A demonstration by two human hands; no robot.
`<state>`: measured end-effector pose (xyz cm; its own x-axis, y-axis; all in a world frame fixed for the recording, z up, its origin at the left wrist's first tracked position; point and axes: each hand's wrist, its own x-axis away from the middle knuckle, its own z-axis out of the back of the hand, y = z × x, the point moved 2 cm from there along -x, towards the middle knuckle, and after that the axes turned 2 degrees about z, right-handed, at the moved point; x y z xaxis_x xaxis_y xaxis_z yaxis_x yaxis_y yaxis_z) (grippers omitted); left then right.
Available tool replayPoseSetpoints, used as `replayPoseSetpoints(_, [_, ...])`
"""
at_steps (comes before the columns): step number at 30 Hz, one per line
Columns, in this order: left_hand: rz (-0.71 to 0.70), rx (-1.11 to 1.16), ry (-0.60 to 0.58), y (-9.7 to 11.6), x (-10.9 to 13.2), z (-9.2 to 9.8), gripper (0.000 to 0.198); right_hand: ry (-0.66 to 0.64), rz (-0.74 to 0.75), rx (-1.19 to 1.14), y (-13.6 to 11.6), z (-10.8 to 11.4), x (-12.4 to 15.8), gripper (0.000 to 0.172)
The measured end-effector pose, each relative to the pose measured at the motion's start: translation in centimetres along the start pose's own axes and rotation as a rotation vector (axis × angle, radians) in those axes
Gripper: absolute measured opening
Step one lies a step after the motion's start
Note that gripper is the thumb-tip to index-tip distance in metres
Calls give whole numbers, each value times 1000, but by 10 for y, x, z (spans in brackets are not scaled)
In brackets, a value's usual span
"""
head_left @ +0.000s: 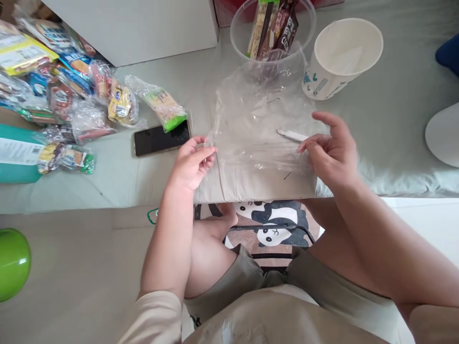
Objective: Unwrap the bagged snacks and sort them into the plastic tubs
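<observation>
A clear plastic bag [258, 129] lies flat on the pale green sheet [394, 143] in front of me. My left hand [191, 162] pinches the bag's left edge with closed fingers. My right hand [332, 148] is at the bag's right edge, thumb and fingers pinched together on the plastic beside a small white strip [292, 135], the forefinger raised.
A clear tub [240, 38] with snack packets stands behind the bag, a white paper cup [340, 59] to its right. A black phone [161, 138] and a heap of wrapped snacks [71, 91] lie left. A green ball [12, 263] sits low left.
</observation>
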<state>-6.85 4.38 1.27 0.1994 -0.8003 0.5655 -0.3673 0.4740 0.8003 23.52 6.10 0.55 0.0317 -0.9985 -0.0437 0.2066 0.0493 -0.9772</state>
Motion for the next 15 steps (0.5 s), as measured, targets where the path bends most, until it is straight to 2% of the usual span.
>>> replayPoseSetpoints(4, [-124,119,141,2,-6,17,23,132,-29,-6,1,10,-5,53])
replayPoseSetpoints(6, [-145,168,120,2,-7,19,18,124,-65,-38,3,12,-6,55])
replayPoseSetpoints(8, [-139,168,32,1,-5,15,14,73,-92,-69,5,12,-5,57])
replayPoseSetpoints(11, [-109,31,-57,-5,-1,3,33,-7,-94,-105,4,11,2,55])
replayPoseSetpoints(13, [-121,-127,-26,-11,-1,-4,46,-43,-93,-106,3,11,7,54])
replayPoseSetpoints(15, [-182,-264,43,-13,-3,-10,50,-48,-98,-85,2,12,9,54])
